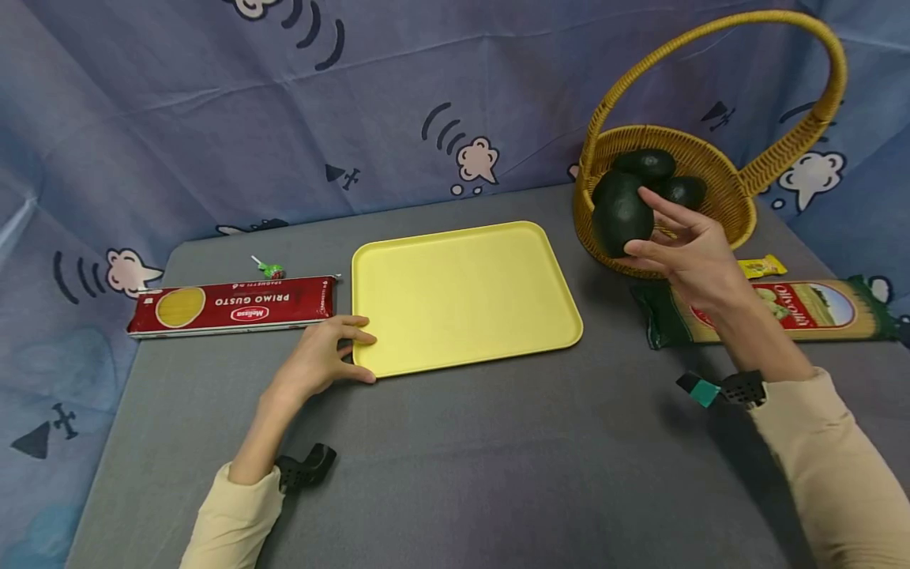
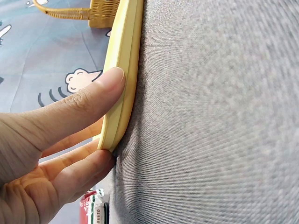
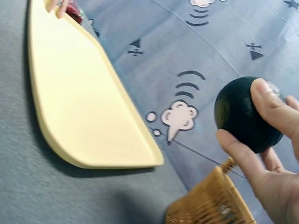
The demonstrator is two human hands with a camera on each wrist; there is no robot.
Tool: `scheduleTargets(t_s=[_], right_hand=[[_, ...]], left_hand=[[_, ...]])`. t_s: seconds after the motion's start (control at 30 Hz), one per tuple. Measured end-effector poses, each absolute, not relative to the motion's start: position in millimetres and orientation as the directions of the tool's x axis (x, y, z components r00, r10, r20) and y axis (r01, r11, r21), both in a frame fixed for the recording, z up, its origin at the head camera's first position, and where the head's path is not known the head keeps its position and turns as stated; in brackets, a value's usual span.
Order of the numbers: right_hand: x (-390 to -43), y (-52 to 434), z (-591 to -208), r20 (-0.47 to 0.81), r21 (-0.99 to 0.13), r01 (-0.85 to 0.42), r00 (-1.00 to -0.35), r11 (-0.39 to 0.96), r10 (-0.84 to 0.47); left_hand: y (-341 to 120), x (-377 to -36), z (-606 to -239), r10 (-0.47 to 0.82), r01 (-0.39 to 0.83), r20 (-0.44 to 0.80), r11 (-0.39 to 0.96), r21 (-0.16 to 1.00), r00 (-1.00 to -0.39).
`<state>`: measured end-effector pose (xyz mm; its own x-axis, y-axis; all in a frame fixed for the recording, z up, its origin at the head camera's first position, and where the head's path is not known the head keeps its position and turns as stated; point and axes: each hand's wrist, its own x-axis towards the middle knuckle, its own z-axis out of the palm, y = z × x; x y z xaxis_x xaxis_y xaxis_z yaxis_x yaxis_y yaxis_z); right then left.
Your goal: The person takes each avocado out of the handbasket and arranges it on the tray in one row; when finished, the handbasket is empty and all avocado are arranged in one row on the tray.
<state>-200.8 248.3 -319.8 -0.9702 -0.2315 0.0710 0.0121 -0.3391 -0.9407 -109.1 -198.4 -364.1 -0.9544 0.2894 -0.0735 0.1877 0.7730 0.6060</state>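
My right hand [image 1: 693, 253] holds a dark green avocado [image 1: 622, 215] between thumb and fingers, raised at the front left rim of the wicker basket [image 1: 728, 209]. In the right wrist view the same avocado [image 3: 245, 112] shows clear of the basket. More avocados [image 1: 648, 164] lie inside, partly hidden behind the held one. My left hand [image 1: 320, 352] grips the near left corner of a yellow tray [image 1: 469, 300]. Seen from the left wrist, the thumb presses the tray's [image 2: 122, 51] front edge and the fingers bend around the corner.
A red spaghetti pack [image 1: 235, 307] lies left of the tray, with a green lollipop [image 1: 272, 270] behind it. Beneath my right forearm is a green-ended pasta bag [image 1: 817, 310], a small yellow packet [image 1: 763, 266] just behind it. The basket's tall handle [image 1: 711, 28] arches upward. Patterned cloth hangs behind.
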Motion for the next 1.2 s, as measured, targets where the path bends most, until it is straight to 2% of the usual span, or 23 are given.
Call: scheduleTargets(t_s=[0.23,0.43,0.6,0.8,0.97,1.2], right_hand=[[-203.2,227.8,-335.3,0.144,-0.952,-0.057,-0.951,-0.300,-0.275],[-209.9,213.8,-354.5,0.142,-0.955,-0.042,-0.934,-0.293,-0.327],[-215.2,202.4,-363.2,0.080,-0.958,0.033,-0.924,-0.285,-0.374],[-220.3,188.1,-363.4,-0.078,-0.974,0.149,-0.926,-0.169,-0.369],[-226.5,173.5,-363.3,-0.157,-0.974,0.204,-0.919,-0.096,-0.361],[-233.6,154.0,-364.0,-0.236,-0.951,0.291,-0.903,-0.108,-0.360]], left_hand=[[-199.5,-110.4,-366.8,0.291,0.194,-0.070,0.777,0.598,-0.954],[-199.6,-110.6,-366.9,0.294,0.199,-0.061,0.770,0.606,-0.954],[-199.2,-111.1,-367.0,0.295,0.201,-0.059,0.770,0.606,-0.954],[-199.4,-110.8,-366.5,0.294,0.196,-0.067,0.774,0.602,-0.954],[-200.0,-110.9,-366.9,0.290,0.187,-0.073,0.768,0.613,-0.954],[-200.8,-113.2,-369.0,0.293,0.189,-0.074,0.769,0.611,-0.953]])
